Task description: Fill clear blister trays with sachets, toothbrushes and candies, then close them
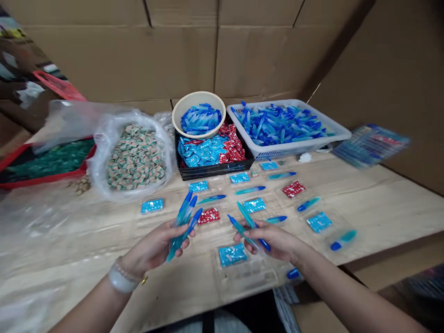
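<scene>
My left hand is closed around a small bunch of translucent blue pens with dark blue caps, the caps pointing up and away. To its right, my right hand grips a couple more pens, fanned at different angles between thumb and fingers. Beneath and around both hands lie clear plastic trays, each with a small packet. A blue packet sits in the nearest tray, and a red packet lies between my hands. Single pens rest in several of the trays.
At the back stand a white basket of pens, a cream bowl of pens, and a black tray of blue and red packets. Leftward are a plastic bag of small square pieces and a red tray. Cardboard walls the back.
</scene>
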`<state>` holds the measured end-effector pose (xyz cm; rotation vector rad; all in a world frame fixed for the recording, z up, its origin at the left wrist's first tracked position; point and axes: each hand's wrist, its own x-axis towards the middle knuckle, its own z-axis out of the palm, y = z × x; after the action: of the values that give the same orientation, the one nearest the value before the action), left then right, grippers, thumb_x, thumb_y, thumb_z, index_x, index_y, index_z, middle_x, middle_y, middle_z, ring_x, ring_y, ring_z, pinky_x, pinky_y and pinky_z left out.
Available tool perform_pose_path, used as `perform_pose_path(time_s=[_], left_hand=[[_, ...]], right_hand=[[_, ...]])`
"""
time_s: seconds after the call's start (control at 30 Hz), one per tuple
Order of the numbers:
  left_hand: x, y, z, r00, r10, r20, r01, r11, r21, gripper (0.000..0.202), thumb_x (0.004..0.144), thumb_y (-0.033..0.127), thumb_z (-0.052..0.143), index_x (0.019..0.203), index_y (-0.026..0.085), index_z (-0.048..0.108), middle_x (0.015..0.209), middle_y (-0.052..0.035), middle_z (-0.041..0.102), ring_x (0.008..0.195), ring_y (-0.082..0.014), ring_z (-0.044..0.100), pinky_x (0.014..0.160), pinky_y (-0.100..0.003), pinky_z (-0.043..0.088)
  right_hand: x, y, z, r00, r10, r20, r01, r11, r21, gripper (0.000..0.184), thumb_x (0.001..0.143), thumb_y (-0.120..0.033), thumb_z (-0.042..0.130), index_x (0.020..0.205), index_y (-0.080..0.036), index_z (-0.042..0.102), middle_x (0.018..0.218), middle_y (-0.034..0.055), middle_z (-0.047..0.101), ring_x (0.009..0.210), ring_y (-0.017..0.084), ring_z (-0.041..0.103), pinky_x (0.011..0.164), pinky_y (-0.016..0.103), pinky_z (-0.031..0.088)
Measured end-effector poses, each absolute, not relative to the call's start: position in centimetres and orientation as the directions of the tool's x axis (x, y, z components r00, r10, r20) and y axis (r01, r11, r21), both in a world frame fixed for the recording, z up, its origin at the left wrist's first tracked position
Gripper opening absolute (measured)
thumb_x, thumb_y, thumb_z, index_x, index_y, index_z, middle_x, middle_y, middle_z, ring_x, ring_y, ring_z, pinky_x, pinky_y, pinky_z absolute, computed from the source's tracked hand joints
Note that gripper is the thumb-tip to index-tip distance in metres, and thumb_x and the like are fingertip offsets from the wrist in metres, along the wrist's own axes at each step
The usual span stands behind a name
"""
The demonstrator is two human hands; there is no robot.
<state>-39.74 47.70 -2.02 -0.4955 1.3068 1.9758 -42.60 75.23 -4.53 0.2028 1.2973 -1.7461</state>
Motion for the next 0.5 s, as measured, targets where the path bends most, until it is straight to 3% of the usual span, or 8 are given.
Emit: perform_pose_path(time_s=[0.17, 0.27, 0.4, 0.5], left_hand=[[-36.3, 47.2, -1.9, -0.756, 0.272, -0.595, -0.654, -0.35, 0.671, 0.012, 0.07, 0.029, 0.061, 0.078, 0.02, 0.06, 0.077, -0.0015, 0.057, 0.053, -0.0056, 0.047, 0.041, -0.014, 0.035], [-35.4, 46.6, -2.1, -0.787, 0.232, -0.572, -0.615, -0.374, 0.694, 0.015, 0.07, 0.03, 0.061, 0.081, 0.021, 0.06, 0.081, -0.003, 0.058, 0.054, -0.0064, 0.049, 0.041, -0.015, 0.036], [-34.8, 46.0, -3.0, -0.804, 0.197, -0.561, -0.588, -0.405, 0.7, 0.015, 0.071, 0.03, 0.06, 0.082, 0.02, 0.059, 0.082, -0.0032, 0.059, 0.054, -0.0057, 0.05, 0.041, -0.014, 0.036], [-34.8, 45.6, -3.6, -0.805, 0.214, -0.554, -0.585, -0.442, 0.68, 0.016, 0.07, 0.028, 0.061, 0.082, 0.019, 0.059, 0.081, -0.0033, 0.059, 0.055, -0.0059, 0.052, 0.043, -0.015, 0.038]], right_hand=[[-42.0, 73.2, -4.9, -0.491, -0.664, -0.564, 0.754, 0.0, -0.657, 0.024, 0.064, -0.021, 0.062, 0.086, -0.017, 0.054, 0.08, 0.0026, 0.063, 0.054, 0.008, 0.053, 0.049, 0.021, 0.039], [-41.8, 72.7, -5.1, -0.465, -0.682, -0.564, 0.751, 0.033, -0.659, 0.023, 0.07, -0.031, 0.059, 0.088, -0.018, 0.054, 0.08, 0.0017, 0.063, 0.046, 0.006, 0.048, 0.042, 0.019, 0.033], [-42.2, 71.9, -5.5, -0.445, -0.677, -0.586, 0.78, 0.029, -0.625, 0.031, 0.077, -0.046, 0.047, 0.076, -0.016, 0.055, 0.067, -0.0007, 0.058, 0.037, 0.002, 0.033, 0.035, 0.017, 0.019], [-43.1, 71.0, -5.7, -0.42, -0.697, -0.582, 0.8, 0.019, -0.6, 0.035, 0.077, -0.048, 0.045, 0.071, -0.016, 0.057, 0.058, -0.0016, 0.053, 0.039, 0.003, 0.033, 0.036, 0.017, 0.02]])
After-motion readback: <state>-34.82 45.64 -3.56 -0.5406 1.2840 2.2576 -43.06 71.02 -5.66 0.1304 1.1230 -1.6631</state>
